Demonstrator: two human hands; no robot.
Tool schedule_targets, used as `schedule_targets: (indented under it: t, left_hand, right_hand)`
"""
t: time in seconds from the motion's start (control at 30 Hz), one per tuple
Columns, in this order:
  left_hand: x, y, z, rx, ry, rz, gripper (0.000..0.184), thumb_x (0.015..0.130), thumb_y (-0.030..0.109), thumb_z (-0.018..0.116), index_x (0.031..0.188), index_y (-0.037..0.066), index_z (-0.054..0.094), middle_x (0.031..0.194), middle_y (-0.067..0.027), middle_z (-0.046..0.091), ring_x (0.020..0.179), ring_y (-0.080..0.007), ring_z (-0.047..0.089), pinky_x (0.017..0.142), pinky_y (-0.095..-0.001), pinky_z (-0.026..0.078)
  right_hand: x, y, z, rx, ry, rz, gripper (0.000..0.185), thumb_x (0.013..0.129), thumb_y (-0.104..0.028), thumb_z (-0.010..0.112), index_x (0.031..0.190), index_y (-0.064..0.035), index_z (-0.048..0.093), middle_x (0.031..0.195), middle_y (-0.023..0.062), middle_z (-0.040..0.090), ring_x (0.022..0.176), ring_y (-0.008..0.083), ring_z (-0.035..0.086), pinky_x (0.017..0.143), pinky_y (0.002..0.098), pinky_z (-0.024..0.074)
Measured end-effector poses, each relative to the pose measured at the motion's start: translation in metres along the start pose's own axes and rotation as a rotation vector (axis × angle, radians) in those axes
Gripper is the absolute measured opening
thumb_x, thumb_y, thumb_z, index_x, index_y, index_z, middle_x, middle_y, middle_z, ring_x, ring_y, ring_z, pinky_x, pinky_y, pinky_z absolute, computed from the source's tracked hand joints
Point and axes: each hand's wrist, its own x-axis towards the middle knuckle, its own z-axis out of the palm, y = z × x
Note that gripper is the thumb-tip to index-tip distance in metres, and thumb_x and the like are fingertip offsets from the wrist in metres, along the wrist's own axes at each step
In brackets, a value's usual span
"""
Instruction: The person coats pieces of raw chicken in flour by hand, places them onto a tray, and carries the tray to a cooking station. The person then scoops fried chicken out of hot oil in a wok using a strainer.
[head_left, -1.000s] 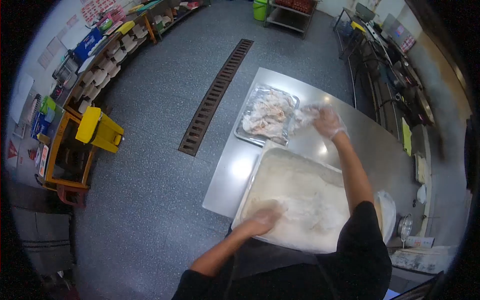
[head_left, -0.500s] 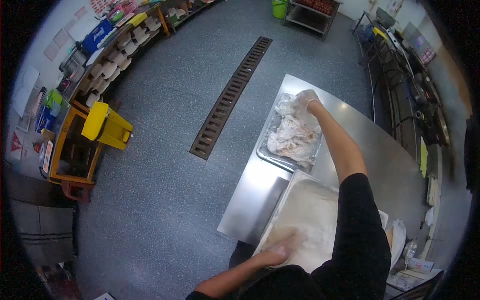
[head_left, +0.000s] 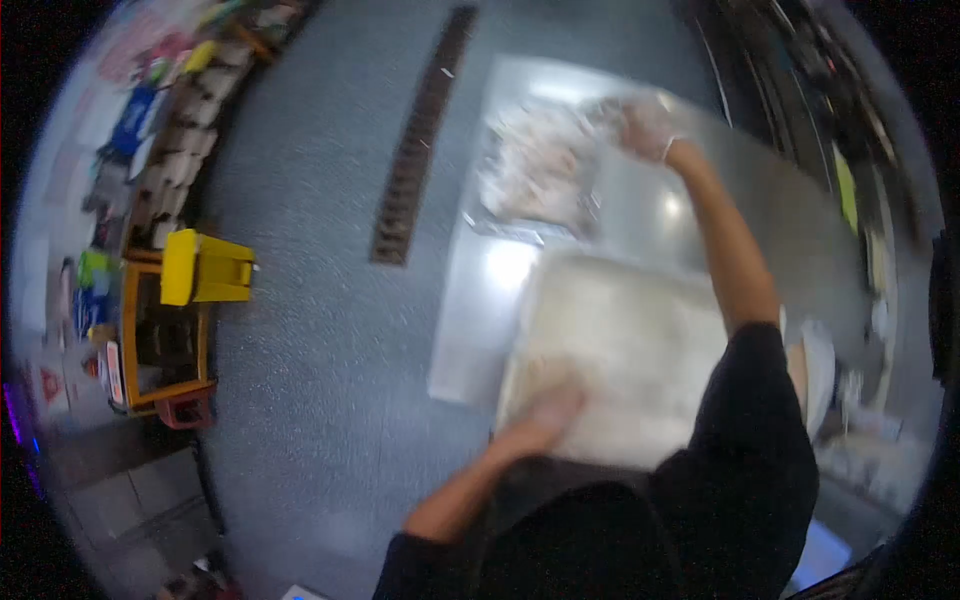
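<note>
Gently spread the white-coated pieces [head_left: 540,165] flat in the metal tray [head_left: 508,230] beyond the tub [head_left: 520,343], the right hand [head_left: 648,126] near the tray's corner, the left hand [head_left: 556,404] at the white powder [head_left: 640,360], both too blurry to tell how open or holding what.

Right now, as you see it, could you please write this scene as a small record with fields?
Left hand: blurred, over the large rectangular pale tub; grip unclear
Right hand: gloved in clear plastic, by the right edge of the shiny rectangular tray; grip unclear
Tub contents: pale powder
Tray contents: whitish coated pieces
Support: shiny metal table
Left background: yellow bin, dark slotted floor drain
</note>
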Motion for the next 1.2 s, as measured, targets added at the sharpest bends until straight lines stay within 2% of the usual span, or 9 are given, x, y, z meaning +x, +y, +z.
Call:
schedule_targets:
  t: [0.07,0.33,0.4,0.53,0.63,0.77,0.87,1.07,1.2]
  left_hand:
    - [0.001,-0.009,0.001,0.046,0.112,0.056,0.047,0.093,0.031,0.035,0.128,0.001,0.039,0.132,-0.0204,0.039,0.123,-0.0335,0.036,0.103,-0.0400,0.027]
    - [-0.034,-0.018,0.033,1.269,0.364,0.643,0.052,0.080,0.019,0.054,0.128,0.004,0.040,0.134,-0.0201,0.036,0.121,-0.0360,0.037,0.105,-0.0420,0.024]
    - [-0.037,-0.036,0.051,1.225,0.305,0.484,0.052,0.079,0.018,0.054,0.126,0.003,0.040,0.133,-0.0197,0.036,0.121,-0.0362,0.037,0.104,-0.0418,0.025]
    - [-0.036,-0.076,0.057,1.035,0.228,0.148,0.046,0.083,0.014,0.053,0.127,0.010,0.043,0.140,-0.0130,0.030,0.130,-0.0310,0.026,0.106,-0.0378,0.024]
    - [-0.064,-0.030,0.059,0.833,0.124,0.419,0.048,0.081,0.009,0.054,0.128,0.006,0.042,0.137,-0.0163,0.034,0.127,-0.0321,0.031,0.106,-0.0372,0.024]
    - [-0.070,-0.009,0.077,0.526,0.305,0.246,0.051,0.083,0.015,0.049,0.130,0.000,0.035,0.136,-0.0230,0.032,0.126,-0.0357,0.030,0.106,-0.0395,0.023]
    - [-0.055,-0.042,0.086,0.831,0.572,0.255,0.049,0.082,0.009,0.053,0.128,0.001,0.039,0.136,-0.0189,0.034,0.127,-0.0330,0.030,0.106,-0.0361,0.024]
    - [-0.062,-0.030,0.095,1.267,0.346,0.416,0.058,0.085,0.024,0.053,0.133,0.001,0.030,0.137,-0.0223,0.030,0.130,-0.0328,0.025,0.107,-0.0379,0.018]
    - [-0.063,-0.024,0.096,0.595,0.348,0.315,0.059,0.086,0.021,0.053,0.136,0.003,0.027,0.139,-0.0187,0.030,0.130,-0.0307,0.026,0.107,-0.0356,0.019]
  right_hand:
    - [-0.089,-0.002,-0.027,0.456,-0.060,0.057,0.045,0.071,-0.005,0.060,0.116,-0.0061,0.054,0.106,0.0134,0.061,0.090,0.0247,0.061,0.080,0.0321,0.0485]
    - [-0.325,0.006,0.071,0.108,-0.634,0.163,0.064,0.075,-0.032,0.065,0.131,-0.0154,0.039,0.128,0.0172,0.045,0.120,0.0268,0.043,0.101,0.0356,0.0346]
    - [-0.356,0.010,0.121,-0.038,-0.203,0.196,0.075,0.072,-0.041,0.066,0.133,-0.0109,0.035,0.128,0.0158,0.045,0.120,0.0252,0.042,0.101,0.0346,0.0335]
    - [-0.332,0.007,0.136,0.360,-0.285,0.403,0.083,0.069,-0.044,0.066,0.131,0.0001,0.034,0.136,0.0240,0.030,0.124,0.0385,0.032,0.105,0.0389,0.0262]
    - [-0.336,0.001,0.142,0.189,-0.469,0.445,0.065,0.072,-0.045,0.062,0.116,0.0022,0.050,0.121,0.0179,0.050,0.112,0.0290,0.049,0.093,0.0381,0.0394]
    - [-0.362,0.002,0.149,0.239,-0.320,0.262,0.052,0.072,-0.040,0.061,0.103,0.0025,0.058,0.109,0.0226,0.056,0.102,0.0331,0.055,0.089,0.0391,0.0427]
    - [-0.373,0.030,0.156,0.272,-0.444,0.124,0.050,0.071,-0.037,0.063,0.102,0.0030,0.058,0.106,0.0240,0.057,0.099,0.0345,0.055,0.088,0.0380,0.0429]
    - [-0.377,0.025,0.127,0.386,-0.376,0.239,0.060,0.069,-0.031,0.069,0.120,-0.0054,0.049,0.109,0.0227,0.055,0.104,0.0344,0.051,0.092,0.0364,0.0400]
    - [-0.387,0.015,0.052,0.794,-0.213,0.283,0.043,0.075,-0.021,0.065,0.113,-0.0042,0.054,0.102,0.0187,0.058,0.098,0.0291,0.054,0.090,0.0335,0.0410]
